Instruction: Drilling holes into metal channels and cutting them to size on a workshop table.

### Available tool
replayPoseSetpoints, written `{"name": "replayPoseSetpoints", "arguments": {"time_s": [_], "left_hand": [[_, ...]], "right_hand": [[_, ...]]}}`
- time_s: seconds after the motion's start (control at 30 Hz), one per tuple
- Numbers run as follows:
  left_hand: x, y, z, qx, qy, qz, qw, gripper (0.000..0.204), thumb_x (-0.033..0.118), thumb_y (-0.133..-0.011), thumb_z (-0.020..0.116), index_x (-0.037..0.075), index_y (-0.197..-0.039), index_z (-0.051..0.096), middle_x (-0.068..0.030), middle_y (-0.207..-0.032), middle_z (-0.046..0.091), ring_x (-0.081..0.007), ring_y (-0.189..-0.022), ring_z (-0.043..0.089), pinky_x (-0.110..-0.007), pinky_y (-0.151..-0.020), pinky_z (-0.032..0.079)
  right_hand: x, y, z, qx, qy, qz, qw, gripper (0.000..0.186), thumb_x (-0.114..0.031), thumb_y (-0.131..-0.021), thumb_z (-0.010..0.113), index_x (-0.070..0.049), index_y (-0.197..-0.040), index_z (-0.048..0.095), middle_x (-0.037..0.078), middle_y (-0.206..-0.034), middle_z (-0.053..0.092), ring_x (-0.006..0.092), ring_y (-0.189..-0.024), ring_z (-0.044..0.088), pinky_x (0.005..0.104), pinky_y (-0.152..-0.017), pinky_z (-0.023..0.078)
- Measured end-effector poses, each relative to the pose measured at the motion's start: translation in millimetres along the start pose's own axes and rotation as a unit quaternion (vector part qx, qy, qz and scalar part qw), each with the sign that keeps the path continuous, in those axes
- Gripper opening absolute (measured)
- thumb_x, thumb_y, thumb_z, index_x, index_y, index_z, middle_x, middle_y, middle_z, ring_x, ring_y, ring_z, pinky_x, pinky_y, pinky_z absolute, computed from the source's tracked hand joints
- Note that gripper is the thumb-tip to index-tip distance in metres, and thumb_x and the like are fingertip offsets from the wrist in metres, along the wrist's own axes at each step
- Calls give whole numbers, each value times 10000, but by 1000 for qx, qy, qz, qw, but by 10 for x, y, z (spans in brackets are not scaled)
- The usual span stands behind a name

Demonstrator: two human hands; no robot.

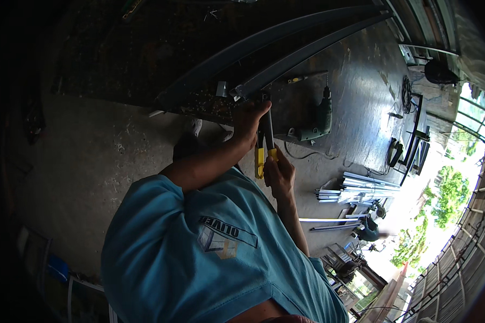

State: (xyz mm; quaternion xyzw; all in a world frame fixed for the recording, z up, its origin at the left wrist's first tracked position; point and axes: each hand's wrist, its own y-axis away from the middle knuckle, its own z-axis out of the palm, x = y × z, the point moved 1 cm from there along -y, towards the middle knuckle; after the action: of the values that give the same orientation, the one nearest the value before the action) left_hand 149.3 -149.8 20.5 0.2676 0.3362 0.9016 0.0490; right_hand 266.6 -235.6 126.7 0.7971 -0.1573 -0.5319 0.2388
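My right hand is closed around a yellow grip of a long two-handled tool that looks like a hand riveter. The second yellow grip stands slightly apart from it. My left hand is closed near the tool's head, thumb against it, beside the end of a long dark metal profile. Its other fingers are partly hidden, so what they grip is unclear. A small bright metal piece lies left of that profile end. Right of the tool, a green power drill lies on its side with a bit fitted.
The dark workbench carries a second long profile and a yellow-handled screwdriver. A drill cable hangs over the near edge. Bundled metal bars lie to the right. Concrete floor extends left.
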Motion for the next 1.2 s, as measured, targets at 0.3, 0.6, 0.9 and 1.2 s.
{"name": "replayPoseSetpoints", "arguments": {"time_s": [0.3,0.6,0.9,1.2], "left_hand": [[-87,-47,-106,-10,13,18,1000,222,250,-814,780,99,-738,638,38,-717,561,-61,-674,498,-278,-662,389],[-186,-186,-250,-90,-36,39,994,310,397,-897,687,94,-947,644,26,-770,584,-75,-714,536,-269,-704,430],[33,-33,-58,-42,79,-68,994,400,500,-868,682,108,-897,607,-21,-736,584,-125,-659,578,-296,-650,490],[-59,-127,-110,-49,92,-89,991,406,516,-854,693,119,-865,604,-6,-704,586,-109,-589,576,-260,-551,464]], "right_hand": [[35,-21,34,-8,16,7,1000,481,-217,-955,542,26,-1369,509,37,-677,577,74,-510,523,242,-446,436],[-36,-9,-79,-26,82,48,995,474,-218,-948,565,17,-1357,520,39,-742,592,80,-562,562,246,-490,475],[460,-272,55,-70,-59,156,984,388,-401,-857,687,-25,-938,633,55,-834,635,132,-715,590,308,-599,463],[-145,-361,46,-69,341,148,926,303,-233,-829,707,15,-999,672,71,-727,651,136,-649,609,319,-569,481]]}}
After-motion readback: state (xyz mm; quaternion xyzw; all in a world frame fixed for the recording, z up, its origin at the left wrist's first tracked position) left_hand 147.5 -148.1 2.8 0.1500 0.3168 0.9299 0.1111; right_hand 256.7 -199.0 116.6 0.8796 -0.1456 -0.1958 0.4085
